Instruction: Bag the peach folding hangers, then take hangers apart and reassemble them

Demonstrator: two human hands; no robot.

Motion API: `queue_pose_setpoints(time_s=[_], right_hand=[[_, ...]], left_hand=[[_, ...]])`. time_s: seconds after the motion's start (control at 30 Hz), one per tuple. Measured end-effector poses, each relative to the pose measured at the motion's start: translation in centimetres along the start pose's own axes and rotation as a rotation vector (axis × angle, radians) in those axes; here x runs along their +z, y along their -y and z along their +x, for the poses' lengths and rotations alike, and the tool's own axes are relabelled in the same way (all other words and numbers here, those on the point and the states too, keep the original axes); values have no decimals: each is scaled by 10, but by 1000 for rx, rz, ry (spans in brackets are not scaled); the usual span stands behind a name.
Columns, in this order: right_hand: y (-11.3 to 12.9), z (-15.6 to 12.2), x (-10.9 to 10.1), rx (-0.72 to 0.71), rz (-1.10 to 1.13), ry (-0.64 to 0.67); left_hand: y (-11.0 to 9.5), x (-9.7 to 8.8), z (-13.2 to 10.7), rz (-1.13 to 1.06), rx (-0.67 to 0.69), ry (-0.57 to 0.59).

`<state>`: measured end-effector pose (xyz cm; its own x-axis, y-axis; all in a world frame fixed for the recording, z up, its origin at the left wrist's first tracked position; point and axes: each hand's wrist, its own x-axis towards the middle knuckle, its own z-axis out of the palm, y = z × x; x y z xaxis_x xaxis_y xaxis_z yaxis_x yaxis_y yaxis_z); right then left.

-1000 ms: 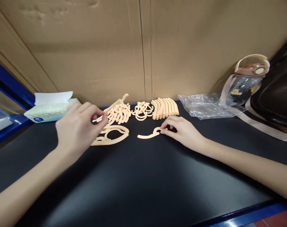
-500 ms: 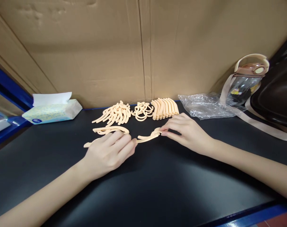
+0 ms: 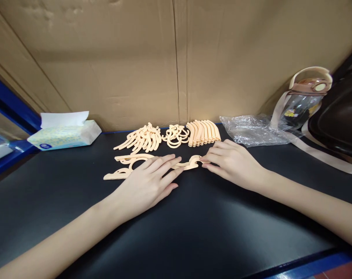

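A cream plastic piece with a curved, hook-like end (image 3: pixel 194 162), which looks like a clothes hanger part, lies in front of me. My right hand (image 3: pixel 232 162) pinches its right end between thumb and fingers. Palm down, my left hand (image 3: pixel 152 182) has its fingers stretched out, the tips at the left end of that piece. Whether they press on it I cannot tell. Partly under the left hand are more cream pieces: a long bar (image 3: pixel 132 157) and a nearer one with a rounded bump (image 3: pixel 117 175). The left hand hides their right ends.
Along the back lie a heap of curved cream arms (image 3: pixel 145 139), a pile of cream hooks (image 3: pixel 176 135) and a neat row of cream arms (image 3: pixel 203 133). A tissue pack (image 3: pixel 65 133) sits left. On the right are clear plastic wrap (image 3: pixel 251 130) and a strapped bottle (image 3: pixel 302 104).
My left hand has moved right, and its curled fingers have straightened, uncovering more of the left pieces. My right hand keeps its pinch and is almost unmoved; the view has shifted slightly.
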<state>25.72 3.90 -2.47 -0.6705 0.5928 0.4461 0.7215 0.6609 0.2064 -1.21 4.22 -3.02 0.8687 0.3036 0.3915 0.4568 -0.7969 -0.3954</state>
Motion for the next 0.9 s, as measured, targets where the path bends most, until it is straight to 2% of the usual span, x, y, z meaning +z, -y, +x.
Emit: queue_pose_setpoints(time_s=[0.17, 0.33, 0.53, 0.9], right_hand=[[-3, 0, 7, 3, -6, 20], [-5, 0, 11, 43, 91, -28], [-6, 0, 14, 112, 168, 79], [-6, 2, 13, 137, 193, 85]], left_hand=[[4, 5, -1, -130, -59, 114], [6, 3, -2, -192, -87, 162], [7, 2, -2, -228, -124, 195], [9, 4, -6, -282, -153, 194]])
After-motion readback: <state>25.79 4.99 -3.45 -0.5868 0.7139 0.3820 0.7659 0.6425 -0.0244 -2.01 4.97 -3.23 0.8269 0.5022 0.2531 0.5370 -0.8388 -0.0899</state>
